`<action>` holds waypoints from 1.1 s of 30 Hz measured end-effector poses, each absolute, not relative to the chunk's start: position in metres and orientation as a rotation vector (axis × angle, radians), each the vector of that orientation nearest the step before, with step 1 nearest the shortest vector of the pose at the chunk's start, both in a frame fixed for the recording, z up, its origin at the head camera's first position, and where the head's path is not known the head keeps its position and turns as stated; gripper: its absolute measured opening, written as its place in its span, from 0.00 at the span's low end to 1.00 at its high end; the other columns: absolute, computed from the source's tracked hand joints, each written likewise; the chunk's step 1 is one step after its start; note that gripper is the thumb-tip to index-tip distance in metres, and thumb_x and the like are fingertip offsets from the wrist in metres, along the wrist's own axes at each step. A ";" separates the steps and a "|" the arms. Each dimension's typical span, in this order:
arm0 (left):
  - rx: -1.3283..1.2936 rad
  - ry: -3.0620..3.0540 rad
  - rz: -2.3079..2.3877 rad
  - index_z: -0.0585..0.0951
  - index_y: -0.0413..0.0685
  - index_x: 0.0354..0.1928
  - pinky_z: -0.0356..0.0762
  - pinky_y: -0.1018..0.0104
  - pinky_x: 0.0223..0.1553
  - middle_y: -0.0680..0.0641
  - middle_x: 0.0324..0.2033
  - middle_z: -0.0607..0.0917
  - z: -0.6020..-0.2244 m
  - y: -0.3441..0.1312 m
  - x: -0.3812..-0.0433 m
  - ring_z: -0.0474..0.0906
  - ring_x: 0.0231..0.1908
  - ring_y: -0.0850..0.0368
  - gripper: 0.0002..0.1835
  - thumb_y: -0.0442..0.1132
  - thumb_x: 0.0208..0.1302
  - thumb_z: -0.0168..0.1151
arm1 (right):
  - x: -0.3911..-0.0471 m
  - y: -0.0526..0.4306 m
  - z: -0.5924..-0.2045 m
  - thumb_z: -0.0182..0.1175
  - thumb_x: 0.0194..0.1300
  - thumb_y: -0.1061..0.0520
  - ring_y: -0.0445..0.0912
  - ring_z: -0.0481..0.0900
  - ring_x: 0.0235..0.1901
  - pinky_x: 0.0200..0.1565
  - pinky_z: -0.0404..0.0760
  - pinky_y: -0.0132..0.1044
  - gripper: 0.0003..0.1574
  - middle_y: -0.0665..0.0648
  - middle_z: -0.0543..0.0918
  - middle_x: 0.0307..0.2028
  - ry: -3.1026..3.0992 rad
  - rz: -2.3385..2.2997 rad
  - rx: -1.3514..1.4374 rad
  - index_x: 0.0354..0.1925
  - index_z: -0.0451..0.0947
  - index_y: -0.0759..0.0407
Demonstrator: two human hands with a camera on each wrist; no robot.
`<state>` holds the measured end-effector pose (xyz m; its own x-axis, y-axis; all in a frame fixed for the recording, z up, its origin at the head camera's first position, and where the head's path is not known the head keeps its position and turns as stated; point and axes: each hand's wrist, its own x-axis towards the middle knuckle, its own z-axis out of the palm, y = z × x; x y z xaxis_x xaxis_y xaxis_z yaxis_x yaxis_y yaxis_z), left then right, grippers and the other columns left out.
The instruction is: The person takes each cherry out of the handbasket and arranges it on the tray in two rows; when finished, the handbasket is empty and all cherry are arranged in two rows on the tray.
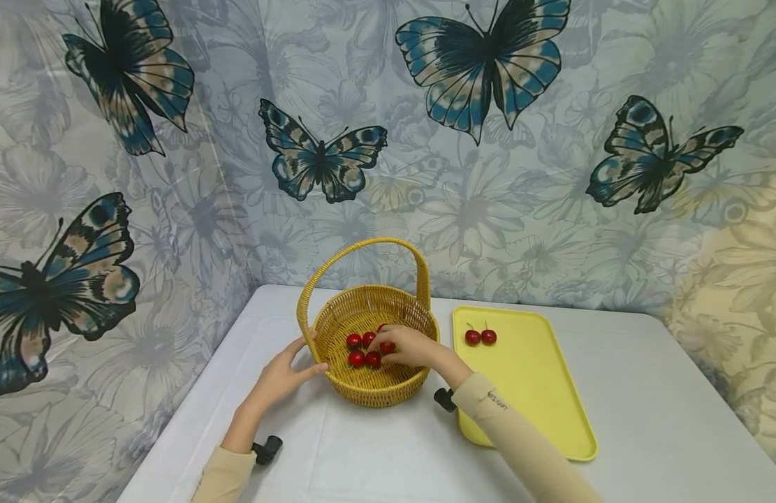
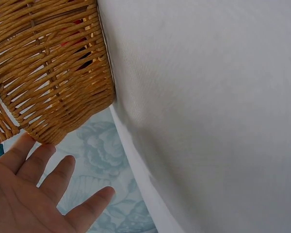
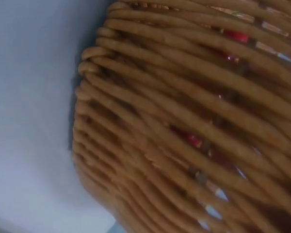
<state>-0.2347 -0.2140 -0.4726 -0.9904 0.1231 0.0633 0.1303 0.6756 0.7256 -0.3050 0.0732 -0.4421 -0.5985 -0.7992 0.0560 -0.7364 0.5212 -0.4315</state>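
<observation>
A round wicker basket (image 1: 378, 399) with a tall arched handle stands on the white table. Several dark red cherries (image 1: 356, 358) lie on its floor. My left hand (image 1: 286, 374) is at the basket's left side, thumb by the rim near the handle's foot; in the left wrist view its fingers (image 2: 58, 179) are spread and fairly straight, the tips touching the weave. My right hand (image 1: 409, 346) reaches over the right rim, its fingers and thumb bent round a cherry (image 1: 388, 347). The right wrist view shows only wicker (image 3: 174, 97), with red glints through the gaps; that hand is hidden there.
To the basket's right lies a yellow tray (image 1: 526, 391), with two stemmed cherries (image 1: 480, 337) at its far left corner. My right forearm crosses above the tray's near left part. A butterfly-patterned cloth (image 1: 488, 230) hangs behind the table (image 1: 645, 391) and along its left.
</observation>
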 end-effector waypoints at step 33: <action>-0.216 -2.858 -1.236 0.60 0.67 0.69 0.61 0.36 0.58 0.44 0.68 0.61 -0.475 -0.214 -0.236 0.58 0.65 0.38 0.45 0.69 0.48 0.60 | -0.310 0.057 -0.451 0.62 0.60 0.59 0.44 0.76 0.47 0.51 0.76 0.36 0.15 0.51 0.80 0.46 2.560 -0.559 -1.269 0.48 0.80 0.54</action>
